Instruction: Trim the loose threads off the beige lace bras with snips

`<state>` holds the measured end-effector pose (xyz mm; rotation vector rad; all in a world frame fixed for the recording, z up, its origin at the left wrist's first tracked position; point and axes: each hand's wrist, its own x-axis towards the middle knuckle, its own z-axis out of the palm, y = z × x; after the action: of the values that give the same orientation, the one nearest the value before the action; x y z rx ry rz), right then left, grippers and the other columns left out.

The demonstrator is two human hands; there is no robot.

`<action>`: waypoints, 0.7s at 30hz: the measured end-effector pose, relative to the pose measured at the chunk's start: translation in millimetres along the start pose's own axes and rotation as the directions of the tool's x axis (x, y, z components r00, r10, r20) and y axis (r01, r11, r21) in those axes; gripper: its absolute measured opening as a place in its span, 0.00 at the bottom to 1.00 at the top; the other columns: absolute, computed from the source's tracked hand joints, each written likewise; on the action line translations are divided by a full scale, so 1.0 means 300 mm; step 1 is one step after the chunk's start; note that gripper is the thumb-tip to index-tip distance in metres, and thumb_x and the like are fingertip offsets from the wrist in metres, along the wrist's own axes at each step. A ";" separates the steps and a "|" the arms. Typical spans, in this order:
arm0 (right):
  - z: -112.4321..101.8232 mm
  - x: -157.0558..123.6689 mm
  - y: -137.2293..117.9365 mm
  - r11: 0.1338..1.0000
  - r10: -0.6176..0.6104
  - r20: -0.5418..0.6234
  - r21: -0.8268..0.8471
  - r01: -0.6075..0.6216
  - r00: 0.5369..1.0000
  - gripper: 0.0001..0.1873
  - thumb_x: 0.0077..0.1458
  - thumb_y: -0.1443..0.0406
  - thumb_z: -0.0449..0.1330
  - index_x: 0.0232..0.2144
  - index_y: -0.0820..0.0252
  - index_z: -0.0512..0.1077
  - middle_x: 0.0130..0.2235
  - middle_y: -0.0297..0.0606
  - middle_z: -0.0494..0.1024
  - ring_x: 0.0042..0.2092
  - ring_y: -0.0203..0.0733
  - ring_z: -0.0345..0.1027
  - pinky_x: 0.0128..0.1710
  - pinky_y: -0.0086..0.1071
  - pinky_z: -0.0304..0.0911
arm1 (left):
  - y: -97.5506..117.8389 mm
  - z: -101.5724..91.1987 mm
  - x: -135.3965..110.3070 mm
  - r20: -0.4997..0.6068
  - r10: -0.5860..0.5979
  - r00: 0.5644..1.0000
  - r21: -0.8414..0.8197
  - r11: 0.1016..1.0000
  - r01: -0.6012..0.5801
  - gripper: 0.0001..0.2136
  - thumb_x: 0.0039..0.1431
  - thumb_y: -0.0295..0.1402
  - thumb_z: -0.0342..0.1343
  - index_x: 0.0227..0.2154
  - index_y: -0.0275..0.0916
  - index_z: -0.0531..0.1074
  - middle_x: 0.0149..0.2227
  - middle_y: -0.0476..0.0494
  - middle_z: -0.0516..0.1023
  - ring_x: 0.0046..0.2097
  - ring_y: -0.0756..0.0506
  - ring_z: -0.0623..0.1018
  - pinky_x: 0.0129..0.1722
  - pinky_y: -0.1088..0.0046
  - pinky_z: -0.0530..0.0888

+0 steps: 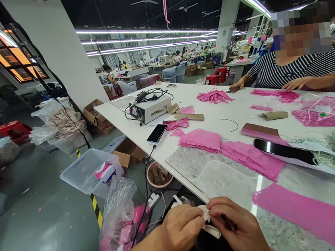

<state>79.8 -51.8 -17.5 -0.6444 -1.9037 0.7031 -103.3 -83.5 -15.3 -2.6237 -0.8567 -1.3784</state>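
Low at the table's near edge, my left hand [182, 226] pinches a small white piece of fabric [211, 230] from the left. My right hand [239, 224] grips the same piece from the right, thumb and forefinger pressed together. The fabric looks folded or gathered, and its lower part hangs between my hands. Part of it is hidden behind my fingers. Right of my hands, a pink fabric panel [310, 214] lies flat on a clear mat over the white table [188, 95]. Beyond it are stacked pink fabric pieces [199, 140].
A grey-white box with cables [156, 109], a phone [156, 134] and a long black glossy object [284, 151] lie on the table. Across it sits a person in a striped shirt [294, 66]. Left below stand a clear bin [82, 171], a pink basket [160, 182] and a plastic bag [117, 219].
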 end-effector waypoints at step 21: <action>-0.004 -0.024 -0.002 0.997 -0.062 0.031 0.057 0.060 0.998 0.13 0.51 0.77 0.57 0.34 0.54 0.71 0.28 0.36 0.72 0.27 0.37 0.69 0.24 0.27 0.65 | -0.007 0.001 -0.011 -0.047 0.125 0.991 0.063 0.991 -0.122 0.10 0.59 0.23 0.44 0.38 0.30 0.69 0.28 0.37 0.77 0.27 0.47 0.74 0.25 0.73 0.72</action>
<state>83.7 -57.0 -21.2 -0.5404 -1.9187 0.7292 -105.7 -83.2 -18.5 -2.5385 -0.7044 -1.3601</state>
